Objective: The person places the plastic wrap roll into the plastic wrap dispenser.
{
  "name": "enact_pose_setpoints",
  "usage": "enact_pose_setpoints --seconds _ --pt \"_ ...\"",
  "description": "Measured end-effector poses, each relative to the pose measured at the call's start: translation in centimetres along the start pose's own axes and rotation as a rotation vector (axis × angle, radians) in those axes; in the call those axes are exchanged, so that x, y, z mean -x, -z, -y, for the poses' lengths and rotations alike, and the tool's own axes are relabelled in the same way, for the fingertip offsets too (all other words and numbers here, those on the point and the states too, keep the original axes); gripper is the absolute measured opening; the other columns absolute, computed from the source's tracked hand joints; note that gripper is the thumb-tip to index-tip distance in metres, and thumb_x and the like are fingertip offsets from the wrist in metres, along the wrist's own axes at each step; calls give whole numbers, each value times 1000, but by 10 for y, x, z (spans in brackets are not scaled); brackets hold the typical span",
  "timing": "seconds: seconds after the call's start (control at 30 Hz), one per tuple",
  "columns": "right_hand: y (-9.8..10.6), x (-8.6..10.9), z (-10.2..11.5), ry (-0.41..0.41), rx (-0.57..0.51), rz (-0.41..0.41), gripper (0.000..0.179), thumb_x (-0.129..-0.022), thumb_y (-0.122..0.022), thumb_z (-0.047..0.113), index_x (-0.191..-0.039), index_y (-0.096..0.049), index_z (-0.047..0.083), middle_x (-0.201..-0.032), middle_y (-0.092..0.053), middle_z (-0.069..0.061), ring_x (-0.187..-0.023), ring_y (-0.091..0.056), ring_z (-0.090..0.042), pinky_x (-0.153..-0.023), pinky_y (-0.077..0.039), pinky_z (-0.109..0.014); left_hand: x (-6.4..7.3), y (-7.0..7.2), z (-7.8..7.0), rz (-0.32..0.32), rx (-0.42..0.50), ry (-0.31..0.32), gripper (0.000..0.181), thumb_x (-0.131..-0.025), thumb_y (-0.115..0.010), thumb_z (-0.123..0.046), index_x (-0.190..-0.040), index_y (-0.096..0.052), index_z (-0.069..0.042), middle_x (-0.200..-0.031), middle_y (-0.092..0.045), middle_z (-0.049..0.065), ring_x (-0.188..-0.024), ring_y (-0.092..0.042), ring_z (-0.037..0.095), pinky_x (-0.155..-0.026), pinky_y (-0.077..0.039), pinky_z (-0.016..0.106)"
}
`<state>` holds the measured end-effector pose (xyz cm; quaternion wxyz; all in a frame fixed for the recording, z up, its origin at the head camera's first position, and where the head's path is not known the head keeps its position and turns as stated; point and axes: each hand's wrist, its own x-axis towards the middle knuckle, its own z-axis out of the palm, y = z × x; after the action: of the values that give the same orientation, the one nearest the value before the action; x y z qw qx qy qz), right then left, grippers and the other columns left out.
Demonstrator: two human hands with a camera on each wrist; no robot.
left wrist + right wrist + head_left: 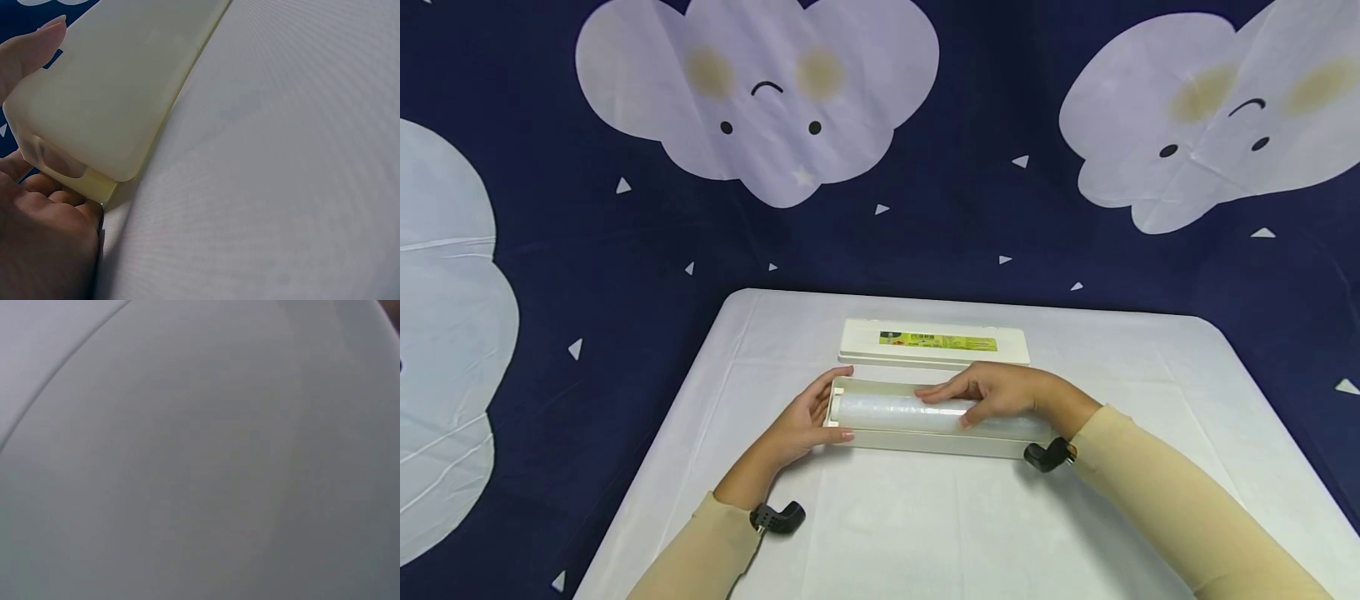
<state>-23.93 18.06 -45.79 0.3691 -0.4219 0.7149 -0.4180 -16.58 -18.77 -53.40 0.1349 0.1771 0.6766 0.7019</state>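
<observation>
A long white cling film box (pixel 925 442) lies across the table with its top uncovered. In it sits a roll of cling film (pixel 880 410), shiny and whitish. My left hand (pixel 805 421) grips the box's left end, thumb on the front wall and fingers round the end. In the left wrist view, the box (pixel 119 87) has an oval opening in its end, with fingers curled below it. My right hand (pixel 1003 390) rests on the roll's right half, its extended fingers and thumb touching the film. A pale, blurred box wall (pixel 206 462) fills most of the right wrist view.
A white lid (pixel 925 360) with a yellow-green label lies just behind the box. A white cloth covers the table (pixel 880 533). Behind its far edge hangs a dark blue curtain (pixel 985 208) with cloud prints. Black wrist cameras sit at both cuffs.
</observation>
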Motion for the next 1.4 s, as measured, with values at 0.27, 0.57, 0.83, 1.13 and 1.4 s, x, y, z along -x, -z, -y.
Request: enact_pose_setpoints --seconds 0.27,0.57,0.83,1.13,1.4 --pt "1 -1 -3 37 -18 11 65 -89 -78 -5 -150 -61 14 -159 -47 5 -151 -34 -19 -120 -33 -33 1 -1 -1 -1 5 7 103 -77 -89 8 -163 -37 -15 -158 -42 21 -145 -41 31 -116 -38 29" --pt "1 -1 -4 51 -19 15 63 -90 -78 -5 -149 -61 11 -159 -47 1 -151 -34 -20 -119 -33 -32 1 -1 -1 -1 19 6 103 -77 -90 8 -163 -37 -14 -157 -43 21 -144 -42 31 -115 -39 31" --pt "1 -2 -5 45 -22 17 62 -91 -76 -6 -148 -62 11 -159 -47 -1 -151 -34 -19 -118 -34 -30 1 -1 -1 -4 16 15 102 -77 -90 7 -162 -38 -16 -155 -45 19 -143 -43 31 -115 -40 30" --pt "2 -2 -4 43 -29 9 61 -90 -75 -9 -146 -64 10 -158 -48 -1 -151 -34 -20 -118 -35 -30 1 -1 -2 -6 18 10 103 -77 -90 7 -162 -37 -14 -155 -45 20 -143 -43 31 -115 -40 30" --pt "1 -1 -3 27 -30 6 60 -90 -74 -11 -145 -65 10 -157 -50 1 -151 -34 -20 -118 -35 -30 0 -1 -2 -5 19 9 103 -76 -90 8 -162 -38 -15 -156 -45 18 -143 -43 31 -114 -41 30"
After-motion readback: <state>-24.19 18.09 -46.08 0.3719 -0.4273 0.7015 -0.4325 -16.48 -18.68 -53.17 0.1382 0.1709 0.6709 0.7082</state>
